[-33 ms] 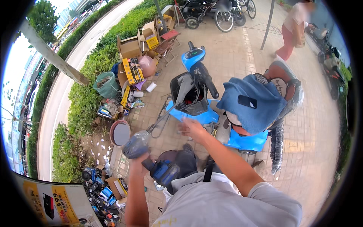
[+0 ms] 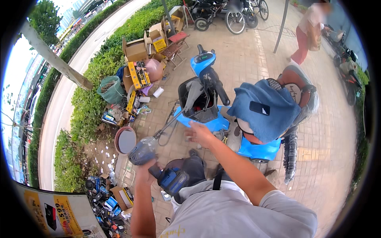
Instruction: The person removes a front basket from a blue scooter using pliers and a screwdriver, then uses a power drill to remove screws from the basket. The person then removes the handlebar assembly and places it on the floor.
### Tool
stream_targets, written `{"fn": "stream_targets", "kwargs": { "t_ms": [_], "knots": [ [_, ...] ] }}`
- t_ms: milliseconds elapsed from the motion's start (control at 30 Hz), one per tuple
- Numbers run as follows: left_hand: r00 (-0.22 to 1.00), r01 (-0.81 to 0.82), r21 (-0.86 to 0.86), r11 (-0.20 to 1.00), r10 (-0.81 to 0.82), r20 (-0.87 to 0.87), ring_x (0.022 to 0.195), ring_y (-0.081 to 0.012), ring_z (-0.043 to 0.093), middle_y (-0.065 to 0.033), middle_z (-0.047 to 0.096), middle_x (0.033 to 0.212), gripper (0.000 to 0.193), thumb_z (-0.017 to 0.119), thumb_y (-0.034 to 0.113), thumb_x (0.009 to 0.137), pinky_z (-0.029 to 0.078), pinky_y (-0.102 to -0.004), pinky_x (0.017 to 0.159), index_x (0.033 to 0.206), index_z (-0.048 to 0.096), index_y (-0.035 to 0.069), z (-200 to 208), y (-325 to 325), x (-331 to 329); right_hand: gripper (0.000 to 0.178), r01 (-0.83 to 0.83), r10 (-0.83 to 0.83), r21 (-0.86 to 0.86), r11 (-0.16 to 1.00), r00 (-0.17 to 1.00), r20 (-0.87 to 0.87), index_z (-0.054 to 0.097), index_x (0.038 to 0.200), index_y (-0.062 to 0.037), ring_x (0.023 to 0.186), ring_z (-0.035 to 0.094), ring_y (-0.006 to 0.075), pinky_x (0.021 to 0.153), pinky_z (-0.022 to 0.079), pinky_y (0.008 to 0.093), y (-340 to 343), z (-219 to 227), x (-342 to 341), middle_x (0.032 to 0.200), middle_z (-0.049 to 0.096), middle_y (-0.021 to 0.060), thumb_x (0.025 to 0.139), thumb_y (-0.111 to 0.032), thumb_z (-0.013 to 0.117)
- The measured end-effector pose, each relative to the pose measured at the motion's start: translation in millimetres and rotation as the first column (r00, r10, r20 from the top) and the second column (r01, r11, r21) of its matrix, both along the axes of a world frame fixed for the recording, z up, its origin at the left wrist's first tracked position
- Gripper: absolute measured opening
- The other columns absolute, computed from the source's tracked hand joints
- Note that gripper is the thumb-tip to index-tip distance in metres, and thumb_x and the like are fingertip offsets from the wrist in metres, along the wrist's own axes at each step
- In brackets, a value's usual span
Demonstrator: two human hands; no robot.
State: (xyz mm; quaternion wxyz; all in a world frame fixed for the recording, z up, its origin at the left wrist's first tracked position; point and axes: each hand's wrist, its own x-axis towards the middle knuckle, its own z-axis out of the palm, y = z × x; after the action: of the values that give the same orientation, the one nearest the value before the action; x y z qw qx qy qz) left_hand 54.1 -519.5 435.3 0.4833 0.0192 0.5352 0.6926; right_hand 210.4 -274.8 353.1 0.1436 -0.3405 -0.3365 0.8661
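Note:
My left hand (image 2: pixel 146 168) is wrapped round the handle of a cordless power tool (image 2: pixel 143 151). It has a grey-blue housing, a blue and black battery pack at its lower end and a long thin shaft toward the scooter. My right hand (image 2: pixel 199 135) holds nothing I can see; its fingers reach out, slightly apart, just in front of the scooter's blue front panel. The blue mobility scooter (image 2: pixel 216 123) stands before me with a black wire basket (image 2: pixel 186 104) below its handlebar. Over its seat lies a blue towel (image 2: pixel 254 125), and a dark phone (image 2: pixel 259 108) rests on that.
To the left, a round basin (image 2: pixel 125 140) stands by the hedge, near cardboard boxes (image 2: pixel 135 49) and a green sack (image 2: pixel 110 89). Small parts (image 2: pixel 113 210) are heaped at lower left. A person (image 2: pixel 309 31) is at the far right; parked bikes (image 2: pixel 235 22) stand at the back.

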Motion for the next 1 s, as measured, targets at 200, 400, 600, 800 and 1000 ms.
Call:
{"fn": "stream_targets", "kwargs": {
  "t_ms": [200,400,600,800,1000],
  "knots": [
    [0.987,0.095,0.01,0.995,-0.095,0.132,0.075,-0.0206,0.059,-0.013,0.061,0.108,0.041,0.066,0.009,0.084,0.053,-0.04,0.067,0.122,0.051,0.004,-31.7,93.8,-67.8,0.041,0.173,-0.185,-0.219,0.96,0.982,-0.034,0.049,0.12,-0.0083,0.097,0.059,0.0223,0.084,0.046,0.0465,95.3,-28.9,-98.7,0.121,0.06,0.0099,0.1,-0.044,0.047],
    [0.873,0.288,0.071,0.955,-0.292,0.391,0.071,-0.0236,0.057,-0.018,0.059,0.098,0.038,0.062,0.01,0.088,0.053,-0.039,0.061,0.122,0.05,-0.003,-91.3,193.8,-139.6,0.023,0.619,-0.632,-0.214,0.756,0.775,0.011,0.051,0.109,-0.0114,0.094,0.063,0.0239,0.077,0.049,0.045,154.8,-103.7,-158.4,0.106,0.064,0.0065,0.102,-0.032,0.045],
    [0.684,0.348,0.078,0.934,-0.31,0.661,0.07,-0.0165,0.053,-0.0129,0.06,0.116,0.04,0.063,0.012,0.089,0.05,-0.0332,0.061,0.125,0.048,0.0,-194.0,257.6,-193.3,0.017,0.769,-0.73,-0.117,0.629,0.635,0.25,0.051,0.102,-0.0097,0.086,0.065,0.0238,0.07,0.049,0.0433,199.5,-145.2,-165.9,0.093,0.064,0.0066,0.102,-0.026,0.046],
    [0.619,0.397,0.035,0.917,-0.296,0.727,0.069,-0.0173,0.053,-0.0078,0.058,0.096,0.029,0.065,0.01,0.088,0.05,-0.0341,0.061,0.113,0.053,0.002,-196.7,292.0,-181.1,0.017,0.854,-0.751,-0.033,0.52,0.475,0.458,0.051,0.104,-0.0096,0.084,0.065,0.0237,0.073,0.05,0.0434,220.8,-163.8,-165.0,0.091,0.063,0.0062,0.101,-0.026,0.048],
    [0.51,0.365,0.065,0.929,-0.258,0.821,0.071,-0.0173,0.053,-0.0098,0.059,0.1,0.03,0.062,0.01,0.088,0.049,-0.0328,0.061,0.116,0.053,0.0,-211.4,301.2,-185.2,0.017,0.846,-0.727,-0.001,0.534,0.46,0.51,0.052,0.104,-0.0098,0.085,0.065,0.0235,0.074,0.049,0.0429,227.6,-167.8,-161.3,0.09,0.063,0.0056,0.1,-0.027,0.049]
  ]
}}
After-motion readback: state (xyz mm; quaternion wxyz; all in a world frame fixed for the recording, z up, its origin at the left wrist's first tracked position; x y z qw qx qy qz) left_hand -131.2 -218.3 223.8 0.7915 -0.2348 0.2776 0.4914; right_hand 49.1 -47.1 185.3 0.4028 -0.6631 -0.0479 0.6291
